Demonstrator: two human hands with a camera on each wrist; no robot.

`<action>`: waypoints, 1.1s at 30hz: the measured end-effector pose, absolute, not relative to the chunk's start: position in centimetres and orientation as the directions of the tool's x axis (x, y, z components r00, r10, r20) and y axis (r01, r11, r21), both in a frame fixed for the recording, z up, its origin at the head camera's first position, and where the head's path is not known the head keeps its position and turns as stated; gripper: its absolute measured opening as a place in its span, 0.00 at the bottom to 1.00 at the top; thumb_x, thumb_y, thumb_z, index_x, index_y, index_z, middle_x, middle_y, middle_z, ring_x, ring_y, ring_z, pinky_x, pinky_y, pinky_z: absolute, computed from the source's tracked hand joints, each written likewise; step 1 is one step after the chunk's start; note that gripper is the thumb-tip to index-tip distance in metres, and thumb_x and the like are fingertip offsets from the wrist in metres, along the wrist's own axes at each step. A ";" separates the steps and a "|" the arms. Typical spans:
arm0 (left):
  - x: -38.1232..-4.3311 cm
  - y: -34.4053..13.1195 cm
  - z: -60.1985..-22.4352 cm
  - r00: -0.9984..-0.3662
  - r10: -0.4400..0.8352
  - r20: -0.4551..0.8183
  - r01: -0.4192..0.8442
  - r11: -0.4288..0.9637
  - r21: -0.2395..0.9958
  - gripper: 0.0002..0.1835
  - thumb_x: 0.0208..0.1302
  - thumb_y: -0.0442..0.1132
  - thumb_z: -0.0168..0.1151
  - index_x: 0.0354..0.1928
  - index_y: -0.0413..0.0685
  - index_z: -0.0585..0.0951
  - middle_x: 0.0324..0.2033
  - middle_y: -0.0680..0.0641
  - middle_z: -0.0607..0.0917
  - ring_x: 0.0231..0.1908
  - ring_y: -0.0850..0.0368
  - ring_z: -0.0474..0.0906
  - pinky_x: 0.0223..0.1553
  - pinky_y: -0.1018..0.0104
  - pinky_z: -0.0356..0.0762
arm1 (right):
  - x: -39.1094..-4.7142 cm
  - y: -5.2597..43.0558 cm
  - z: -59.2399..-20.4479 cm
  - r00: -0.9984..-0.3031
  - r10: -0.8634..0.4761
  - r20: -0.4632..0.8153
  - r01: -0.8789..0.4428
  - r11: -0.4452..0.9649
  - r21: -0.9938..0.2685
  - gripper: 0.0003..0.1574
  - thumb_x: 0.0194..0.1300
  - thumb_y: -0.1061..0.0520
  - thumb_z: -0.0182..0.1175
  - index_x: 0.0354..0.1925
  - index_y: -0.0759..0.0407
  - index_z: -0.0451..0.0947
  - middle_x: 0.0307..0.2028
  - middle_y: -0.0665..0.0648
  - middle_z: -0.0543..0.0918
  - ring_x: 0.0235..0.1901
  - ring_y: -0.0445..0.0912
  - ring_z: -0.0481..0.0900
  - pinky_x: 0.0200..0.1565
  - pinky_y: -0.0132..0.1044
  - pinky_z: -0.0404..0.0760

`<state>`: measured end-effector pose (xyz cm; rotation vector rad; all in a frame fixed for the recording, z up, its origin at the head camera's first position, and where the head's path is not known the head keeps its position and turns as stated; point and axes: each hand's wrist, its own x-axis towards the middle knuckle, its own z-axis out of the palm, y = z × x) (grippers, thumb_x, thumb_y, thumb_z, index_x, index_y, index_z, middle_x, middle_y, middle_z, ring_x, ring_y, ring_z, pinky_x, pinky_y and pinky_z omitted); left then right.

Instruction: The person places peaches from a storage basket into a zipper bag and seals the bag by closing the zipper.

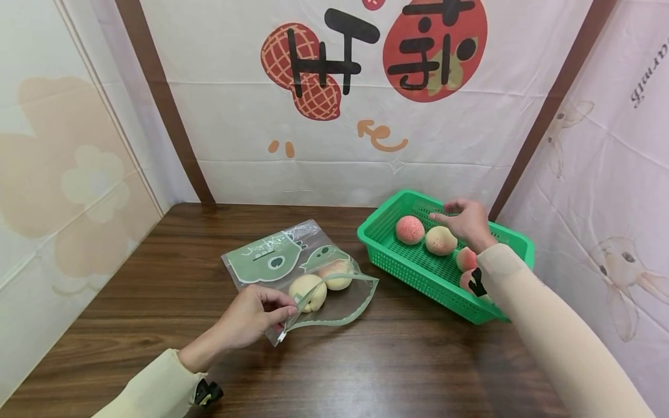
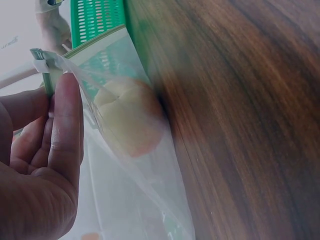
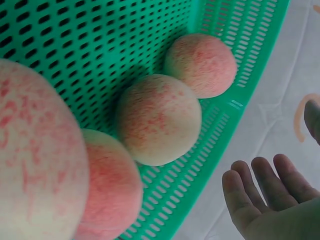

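Note:
A clear zip bag [image 1: 263, 255] printed with green shapes lies on the table, its mouth facing the person. My left hand [image 1: 245, 318] pinches the rim of that mouth beside the white slider [image 1: 282, 336]. Inside the bag are two peaches, a pale one [image 1: 307, 293] and a pinker one [image 1: 336, 273]. My right hand [image 1: 467, 223] hovers over the green basket [image 1: 413, 283], fingers spread and holding nothing. Several peaches sit in the basket; a red-speckled peach [image 3: 201, 66] and a paler peach [image 3: 161, 120] are nearest that hand. The right forearm partly hides others.
The brown wooden table [image 1: 360, 371] carries the bag at centre and the basket at right. A white printed cloth [image 1: 334, 174] hangs behind the table's back edge, and more cloth [image 1: 601, 220] borders the right side near the basket.

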<state>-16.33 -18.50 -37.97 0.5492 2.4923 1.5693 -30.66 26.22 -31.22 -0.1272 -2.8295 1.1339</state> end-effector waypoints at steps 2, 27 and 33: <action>-16.3 -18.5 -38.0 -0.923 0.380 0.069 0.226 0.386 0.895 0.04 0.66 0.35 0.71 0.37 0.41 0.89 0.24 0.48 0.85 0.23 0.57 0.82 0.23 0.68 0.81 | -30.8 26.4 -31.5 -0.993 0.110 0.032 0.058 0.724 -0.687 0.39 0.67 0.40 0.68 0.65 0.62 0.73 0.65 0.68 0.75 0.67 0.64 0.68 0.62 0.59 0.75; -16.3 -18.5 -38.3 -0.920 0.388 0.060 0.217 0.375 0.901 0.04 0.66 0.35 0.71 0.37 0.41 0.89 0.26 0.47 0.85 0.22 0.54 0.83 0.23 0.63 0.83 | -32.1 27.4 -34.1 -0.991 0.055 -0.123 0.120 0.772 -0.624 0.45 0.67 0.50 0.71 0.74 0.63 0.64 0.70 0.71 0.66 0.67 0.67 0.66 0.61 0.59 0.75; -16.4 -18.5 -38.3 -0.918 0.391 0.062 0.222 0.378 0.899 0.04 0.66 0.35 0.71 0.37 0.41 0.89 0.26 0.47 0.85 0.23 0.54 0.83 0.23 0.64 0.83 | -32.2 27.5 -34.6 -0.991 0.065 -0.113 0.123 0.766 -0.631 0.43 0.67 0.55 0.71 0.73 0.64 0.65 0.70 0.72 0.67 0.67 0.67 0.65 0.61 0.59 0.74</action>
